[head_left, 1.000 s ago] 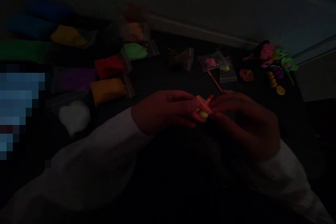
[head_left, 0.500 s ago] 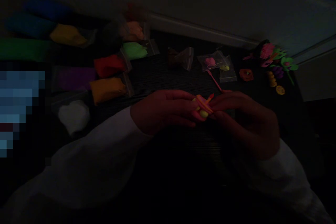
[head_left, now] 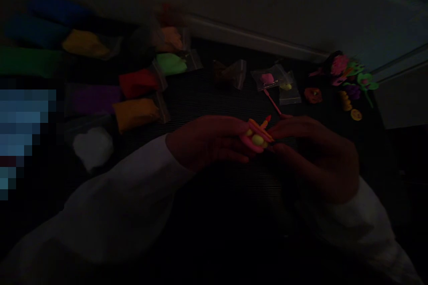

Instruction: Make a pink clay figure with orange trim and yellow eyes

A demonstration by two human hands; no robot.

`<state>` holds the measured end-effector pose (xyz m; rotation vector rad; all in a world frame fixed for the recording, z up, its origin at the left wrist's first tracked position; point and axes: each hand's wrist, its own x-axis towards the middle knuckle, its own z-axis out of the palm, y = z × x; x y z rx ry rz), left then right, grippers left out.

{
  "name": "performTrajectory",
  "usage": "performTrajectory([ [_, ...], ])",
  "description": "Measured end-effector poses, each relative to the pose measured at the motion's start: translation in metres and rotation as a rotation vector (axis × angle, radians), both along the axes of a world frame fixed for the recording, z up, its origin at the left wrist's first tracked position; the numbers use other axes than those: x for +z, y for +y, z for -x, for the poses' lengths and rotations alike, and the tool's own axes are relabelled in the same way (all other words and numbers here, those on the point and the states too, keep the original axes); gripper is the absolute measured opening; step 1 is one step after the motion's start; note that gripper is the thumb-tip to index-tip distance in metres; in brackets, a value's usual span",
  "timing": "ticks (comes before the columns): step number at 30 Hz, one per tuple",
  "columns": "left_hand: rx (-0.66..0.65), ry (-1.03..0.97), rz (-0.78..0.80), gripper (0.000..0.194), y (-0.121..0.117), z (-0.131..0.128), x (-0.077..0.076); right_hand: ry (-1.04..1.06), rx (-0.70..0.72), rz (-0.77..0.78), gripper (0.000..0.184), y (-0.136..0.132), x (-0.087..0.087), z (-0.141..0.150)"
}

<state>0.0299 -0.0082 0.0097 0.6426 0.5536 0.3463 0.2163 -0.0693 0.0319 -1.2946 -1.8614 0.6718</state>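
Observation:
Between my hands is a small clay cake, two pink layers with pale yellow balls between them. An orange stick with a red tip, like a candle, stands on its top, and orange trim runs along the upper layer. My left hand is closed on the cake's left side, thumb and fingers around it. The fingertips of my right hand pinch at the cake's right edge, where something small and dark shows; the dim light hides the details. Just beyond my right fingers lies a pink modelling tool.
Bags of coloured clay lie to the left, among them orange, red, purple and white. A brown bag and small bags with pink clay lie ahead. Clay flowers stand far right, near the wall.
The cake has turned in my hands, so its side with the yellow balls shows more. My left fingers have shifted lower around it, and my right hand has moved slightly right.

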Motion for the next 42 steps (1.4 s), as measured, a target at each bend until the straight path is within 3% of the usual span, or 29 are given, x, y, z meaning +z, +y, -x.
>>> performTrajectory([
  [30,-0.001,0.006,-0.024,0.023,-0.0021,-0.0014,-0.002,0.036,-0.006,0.01,0.016,0.0003,0.0006,0.0013],
  [35,0.042,0.063,-0.036,0.023,-0.0044,-0.0035,-0.0001,0.044,-0.006,0.007,0.017,-0.0006,0.0014,0.0025],
  [42,0.078,-0.006,-0.089,0.018,-0.0069,-0.005,-0.0014,0.039,-0.017,-0.003,0.017,-0.0001,0.0002,0.0046],
])
